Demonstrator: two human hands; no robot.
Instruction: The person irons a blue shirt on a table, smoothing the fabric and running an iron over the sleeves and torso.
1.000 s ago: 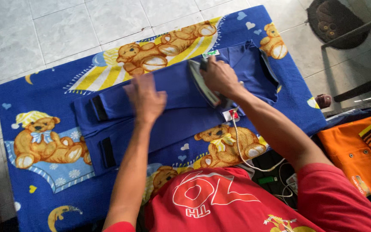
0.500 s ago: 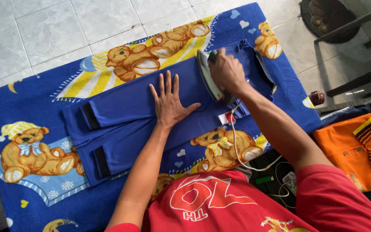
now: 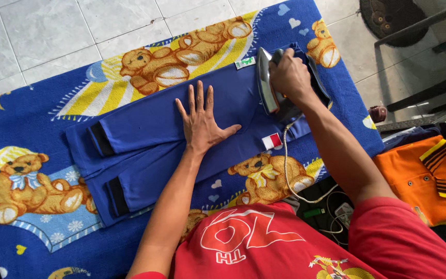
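Your red shirt point(image 3: 264, 248) fills the bottom edge, hiding your lap. Your left hand point(image 3: 201, 124) lies flat, fingers spread, on the folded blue garment point(image 3: 156, 139) at centre. At two o'clock, your right hand point(image 3: 290, 77) wraps the iron point(image 3: 268, 88), hiding its handle. The orange shirt point(image 3: 419, 181) at three o'clock is partly cut off.

Garment point(image 3: 156, 129) on blanket point(image 3: 37, 113) — iron point(image 3: 270, 88) on its right end; shirt point(image 3: 424, 175) farther right.
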